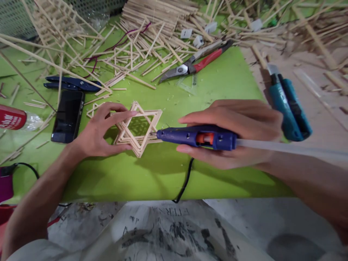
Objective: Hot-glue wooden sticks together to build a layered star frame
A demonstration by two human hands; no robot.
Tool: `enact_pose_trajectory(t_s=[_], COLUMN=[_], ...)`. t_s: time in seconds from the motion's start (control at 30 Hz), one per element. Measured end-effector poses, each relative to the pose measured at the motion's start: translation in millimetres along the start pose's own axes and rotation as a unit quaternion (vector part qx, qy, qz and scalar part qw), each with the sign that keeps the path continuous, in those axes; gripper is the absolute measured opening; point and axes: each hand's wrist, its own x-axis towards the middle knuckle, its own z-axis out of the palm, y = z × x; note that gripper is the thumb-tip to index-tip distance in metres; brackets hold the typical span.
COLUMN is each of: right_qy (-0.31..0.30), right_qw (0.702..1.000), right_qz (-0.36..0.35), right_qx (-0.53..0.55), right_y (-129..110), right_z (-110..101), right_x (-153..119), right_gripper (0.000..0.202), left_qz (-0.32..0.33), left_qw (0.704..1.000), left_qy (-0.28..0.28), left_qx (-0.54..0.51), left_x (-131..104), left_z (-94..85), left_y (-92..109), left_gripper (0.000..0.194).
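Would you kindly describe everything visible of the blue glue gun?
The glue gun has a blue, plastic-looking body with round recesses, an orange part showing through a cutout, and a metallic nozzle. A translucent stick extends from its rear. The right hand holds it over the green table, nozzle pointing left at the wooden star; contact is unclear.

Craft workshop or similar making space, shown by: green surface (228, 85) strewn with heaped thin wooden sticks (157, 18); red-handled shears (187, 69); teal utility knife (282, 103); blue glue gun (176, 137); layered six-pointed star (139, 149) of sticks.
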Motion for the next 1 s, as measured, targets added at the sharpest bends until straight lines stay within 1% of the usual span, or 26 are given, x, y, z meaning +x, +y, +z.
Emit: enact_pose_trajectory(t_s=[0.07, 0.27, 0.4, 0.53, 0.67, 0.73, 0.87, 1.0], right_qy=[0.005, 0.017, 0.004, 0.003, 0.04, 0.051, 0.008, 0.009], right_qw=[1.0, 0.999, 1.0, 1.0, 0.999, 0.998, 1.0, 0.999], right_qz=[0.0, -0.033, -0.02, -0.015, -0.031, -0.031, -0.015, -0.026], right_qx=[-0.003, -0.002, -0.013, -0.012, 0.008, 0.011, -0.008, -0.026], right_y=[1.0, 5.3, 5.1, 5.3, 6.1, 6.0, 4.9, 3.7], right_z=[1.4, 3.5, 1.8, 1.0, 4.2, 5.8, 4.9, 1.2], right_x=[0.0, 1.9, 0.2, -1.4, -0.1, -0.3, -2.4, -3.4], right_gripper=[0.032, 0.03, 0.027, 0.032, 0.037, 0.035, 0.029, 0.031], left_qz=[-0.003, -0.006, -0.028, -0.025, -0.015, -0.001, 0.04, 0.017], left_qw=[1.0, 1.0, 1.0, 1.0, 1.0, 1.0, 0.999, 1.0], left_qy=[-0.003, -0.004, -0.011, -0.008, -0.008, -0.003, 0.018, 0.007], left_qx=[0.005, 0.007, 0.003, 0.011, 0.017, 0.021, 0.021, 0.024], left_x=[-0.1, -0.8, -0.2, -0.3, -1.2, -1.6, -2.2, -2.5], left_z=[0.1, 0.3, 0.6, 1.4, 1.9, 2.2, 3.1, 3.6], left_y=[-0.3, -1.4, -1.4, -2.3, -4.3, -5.5, -7.5, -8.4], left_gripper=[0.075, 0.074, 0.076, 0.078, 0.079, 0.079, 0.078, 0.079])
